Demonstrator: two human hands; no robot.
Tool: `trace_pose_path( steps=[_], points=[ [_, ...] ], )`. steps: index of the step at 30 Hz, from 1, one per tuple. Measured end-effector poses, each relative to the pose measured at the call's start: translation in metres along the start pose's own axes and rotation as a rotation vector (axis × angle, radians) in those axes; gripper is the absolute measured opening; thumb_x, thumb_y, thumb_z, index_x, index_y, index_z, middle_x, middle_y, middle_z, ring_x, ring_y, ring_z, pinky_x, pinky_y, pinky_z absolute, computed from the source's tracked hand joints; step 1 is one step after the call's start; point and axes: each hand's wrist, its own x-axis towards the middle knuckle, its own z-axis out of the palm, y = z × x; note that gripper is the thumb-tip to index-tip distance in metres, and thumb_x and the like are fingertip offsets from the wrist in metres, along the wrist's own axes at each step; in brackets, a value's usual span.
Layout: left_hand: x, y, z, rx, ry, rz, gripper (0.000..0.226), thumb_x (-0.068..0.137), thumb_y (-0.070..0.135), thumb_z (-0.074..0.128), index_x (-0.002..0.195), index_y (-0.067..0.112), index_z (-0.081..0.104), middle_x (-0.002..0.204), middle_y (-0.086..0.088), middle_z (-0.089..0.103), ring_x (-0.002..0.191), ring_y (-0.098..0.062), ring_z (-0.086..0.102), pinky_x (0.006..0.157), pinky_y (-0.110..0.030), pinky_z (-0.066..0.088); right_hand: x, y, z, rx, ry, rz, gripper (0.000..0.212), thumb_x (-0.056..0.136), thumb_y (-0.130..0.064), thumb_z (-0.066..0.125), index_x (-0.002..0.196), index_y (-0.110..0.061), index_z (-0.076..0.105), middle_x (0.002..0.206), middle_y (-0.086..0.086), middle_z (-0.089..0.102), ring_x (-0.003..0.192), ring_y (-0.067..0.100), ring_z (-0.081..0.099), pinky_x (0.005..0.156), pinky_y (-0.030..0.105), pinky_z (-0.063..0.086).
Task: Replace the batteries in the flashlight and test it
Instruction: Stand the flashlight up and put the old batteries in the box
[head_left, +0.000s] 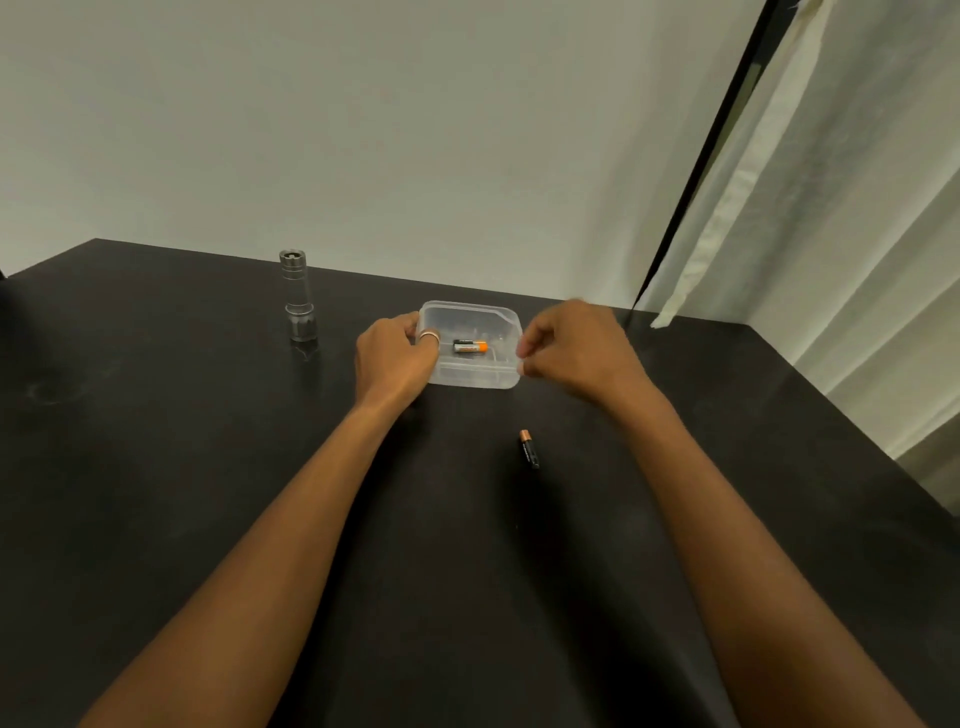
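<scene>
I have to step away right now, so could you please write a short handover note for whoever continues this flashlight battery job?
Left hand: grips the left rim of the clear plastic container.
Right hand: curled at the container's right edge; whether it holds anything cannot be told.
Orange-and-black battery: lying inside the container.
Black-and-copper battery: loose on the table, nearer the person.
Flashlight: upright, far left, untouched.
Left to do: fit the batteries, close it, test it.

Silver flashlight (299, 296) stands upright, far left. Orange-black battery (470, 346) lies flat inside clear plastic container (488, 317). Black copper-tipped battery (529, 449) lies loose nearer the person
</scene>
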Motion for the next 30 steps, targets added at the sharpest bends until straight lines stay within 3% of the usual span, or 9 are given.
trace_pose_path(
  steps=[5,8,10,14,17,21,24,26,30],
  points=[
    [-0.002,0.001,-0.002,0.007,-0.009,-0.003,0.022,0.098,0.021,0.055,0.099,0.011,0.074,0.092,-0.009,0.074,0.085,-0.024,0.069,0.075,-0.046,0.062,-0.04,0.001,0.011,-0.192,-0.224,0.105,0.026,0.078,-0.038,0.085,0.094,-0.02,0.074,0.101,0.002,0.073,0.097,0.025,0.07,0.09,0.045,0.059],
    [-0.002,0.0,-0.002,0.006,-0.009,-0.009,0.023,0.097,0.021,0.054,0.094,0.008,0.072,0.091,-0.012,0.074,0.083,-0.029,0.07,0.069,-0.048,0.062,-0.046,-0.003,0.025,-0.231,-0.241,0.089,0.017,0.085,-0.023,0.077,0.1,-0.016,0.072,0.105,0.006,0.072,0.097,0.027,0.07,0.09,0.046,0.059],
    [-0.002,0.0,-0.002,-0.005,-0.009,0.001,0.017,0.097,0.022,0.054,0.087,0.019,0.069,0.092,-0.011,0.074,0.083,-0.027,0.07,0.07,-0.047,0.062,-0.042,-0.006,0.026,-0.235,-0.227,0.048,0.013,0.086,-0.014,0.071,0.098,-0.016,0.075,0.104,0.007,0.073,0.095,0.028,0.071,0.089,0.046,0.06],
    [0.003,-0.007,0.001,-0.037,-0.005,0.008,0.024,0.098,0.022,0.057,0.111,0.022,0.076,0.09,0.008,0.067,0.075,-0.004,0.061,0.064,-0.03,0.061,-0.006,-0.02,0.01,-0.096,-0.046,-0.097,0.02,0.084,-0.008,0.069,0.094,-0.021,0.081,0.101,0.003,0.077,0.093,0.023,0.072,0.091,0.042,0.059],
    [0.004,-0.008,0.001,-0.038,0.012,0.03,0.03,0.098,0.023,0.059,0.125,0.021,0.073,0.097,0.012,0.065,0.081,-0.004,0.059,0.06,-0.014,0.045,0.033,-0.033,0.006,-0.033,-0.026,-0.176,0.02,0.087,-0.005,0.072,0.097,-0.019,0.08,0.098,-0.001,0.077,0.092,0.018,0.071,0.091,0.039,0.06],
    [0.005,-0.009,0.001,-0.063,0.021,0.041,0.03,0.097,0.024,0.059,0.124,0.023,0.073,0.106,0.009,0.071,0.087,-0.006,0.062,0.066,-0.019,0.052,0.072,-0.039,0.027,-0.218,-0.189,-0.208,0.015,0.086,-0.007,0.074,0.096,-0.016,0.081,0.099,0.002,0.077,0.093,0.02,0.07,0.092,0.04,0.06],
    [0.006,-0.012,0.003,-0.073,0.011,0.047,0.028,0.097,0.023,0.059,0.12,0.024,0.075,0.095,0.016,0.067,0.079,-0.002,0.063,0.058,-0.015,0.051,0.086,-0.032,0.044,-0.285,-0.27,-0.21,0.016,0.085,-0.007,0.075,0.098,-0.015,0.081,0.1,0.003,0.077,0.092,0.02,0.07,0.092,0.04,0.06],
    [0.007,-0.014,0.005,-0.075,0.014,0.048,0.025,0.097,0.023,0.06,0.116,0.026,0.076,0.088,0.023,0.065,0.076,-0.001,0.063,0.054,-0.013,0.05,0.09,-0.026,0.052,-0.305,-0.255,-0.232,0.022,0.086,-0.007,0.074,0.106,-0.016,0.079,0.107,0.005,0.076,0.094,0.021,0.069,0.092,0.037,0.059],
    [0.009,-0.015,0.007,-0.072,0.028,0.048,0.028,0.097,0.023,0.061,0.123,0.024,0.074,0.1,0.02,0.062,0.071,0.005,0.056,0.046,-0.003,0.041,0.1,-0.015,0.055,-0.335,-0.241,-0.303,0.045,0.087,-0.011,0.078,0.13,-0.014,0.069,0.126,0.006,0.069,0.11,0.022,0.065,0.093,0.028,0.049]
  ],
)
